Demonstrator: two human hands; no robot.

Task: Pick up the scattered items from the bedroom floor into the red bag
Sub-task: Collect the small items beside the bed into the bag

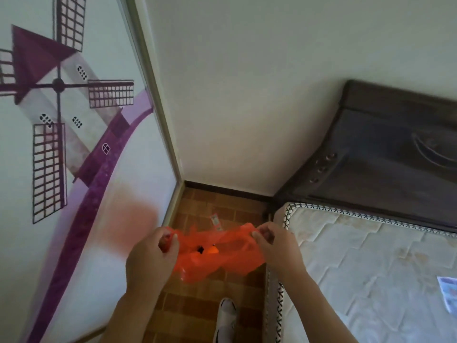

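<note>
I hold the red plastic bag (222,258) in the air over the brown tiled floor, stretched between both hands. My left hand (150,256) pinches its left handle and my right hand (274,246) pinches its right handle. Through the thin plastic an orange object (212,250) and something dark show inside. A small red-and-white wrapper (215,221) lies on the floor beyond the bag, partly hidden by its top edge.
A wardrobe door with a purple windmill picture (74,144) closes the left side. The mattress (371,263) and dark headboard (395,149) fill the right, with a printed paper (448,293) on the mattress. My shoe (226,318) stands on the narrow floor strip (197,305).
</note>
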